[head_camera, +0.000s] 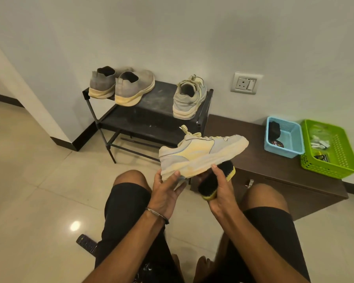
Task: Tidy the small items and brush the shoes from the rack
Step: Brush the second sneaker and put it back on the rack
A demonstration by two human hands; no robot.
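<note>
My left hand (168, 188) grips the heel end of a pale cream sneaker (202, 153), held side-on in front of my knees with its toe pointing right. My right hand (221, 190) grips a black-bristled shoe brush with a yellow back (217, 180), its bristles touching the sneaker's sole edge from below. On top of the black shoe rack (151, 111) stand the matching cream sneaker (189, 99) at the right and a pair of grey slip-on shoes (121, 86) at the left.
A low brown cabinet (270, 166) stands right of the rack and carries a blue basket (284, 137) with a dark item inside and a green basket (331, 150) with small items. A wall socket (244, 82) sits above. A dark remote-like object (86, 243) lies on the tiled floor.
</note>
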